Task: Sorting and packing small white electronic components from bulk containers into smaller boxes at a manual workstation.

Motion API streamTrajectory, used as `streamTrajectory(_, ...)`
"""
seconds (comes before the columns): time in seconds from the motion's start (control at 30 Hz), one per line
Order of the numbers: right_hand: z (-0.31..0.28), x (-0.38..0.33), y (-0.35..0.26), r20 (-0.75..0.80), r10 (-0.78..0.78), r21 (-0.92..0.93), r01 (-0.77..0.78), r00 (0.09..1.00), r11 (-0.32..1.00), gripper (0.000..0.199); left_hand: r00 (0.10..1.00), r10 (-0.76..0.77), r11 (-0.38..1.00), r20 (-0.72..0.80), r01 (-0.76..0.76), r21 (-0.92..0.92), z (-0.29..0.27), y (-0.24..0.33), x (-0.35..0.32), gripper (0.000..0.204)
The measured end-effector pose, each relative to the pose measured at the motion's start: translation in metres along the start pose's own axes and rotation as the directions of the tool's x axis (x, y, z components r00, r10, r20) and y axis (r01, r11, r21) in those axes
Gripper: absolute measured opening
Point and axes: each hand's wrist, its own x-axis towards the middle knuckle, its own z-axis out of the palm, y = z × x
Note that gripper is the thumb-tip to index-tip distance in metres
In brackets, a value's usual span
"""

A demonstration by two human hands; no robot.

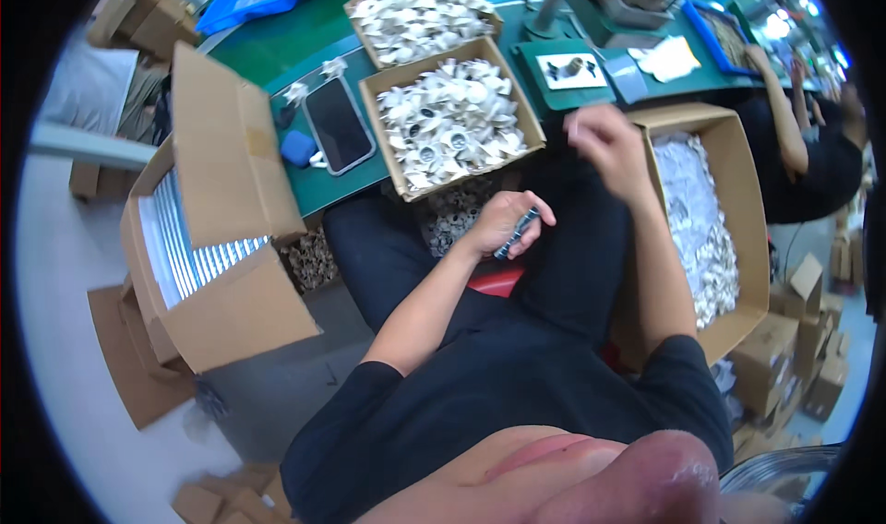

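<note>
My left hand [504,225] is curled over my lap, gripping a short dark stick with lighter bands [516,233] that lies across the fingers. My right hand [609,146] is raised beside the left rim of the right-hand carton, its fingers bent in and slightly blurred. Anything inside those fingers is hidden. In front of my hands, an open cardboard box [539,142] holds a heap of white plastic parts [443,123], some with dark round centres.
A second box of white parts [420,12] stands behind. On the green table [337,184] lie a phone [339,125] and a blue case [298,148]. A fixture with a white plate [571,72] sits ahead. Cartons flank me [235,155] [746,192]; a co-worker's arm [781,113] reaches in at right.
</note>
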Motion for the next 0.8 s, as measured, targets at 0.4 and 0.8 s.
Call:
streamTrajectory(0.4,-0.037,0.095,0.028,-0.028,0.013,-0.669,-0.029,1.0,0.743,0.03,0.977,-0.16,0.982,-0.143,0.172,0.079,-0.005,-0.025,0.029,0.059)
streamTrajectory(0.8,-0.123,0.025,0.098,-0.27,0.01,-0.519,-0.154,0.963,0.841,0.027,0.869,-0.27,0.939,-0.415,0.333,0.087,-0.003,-0.038,0.03,0.063)
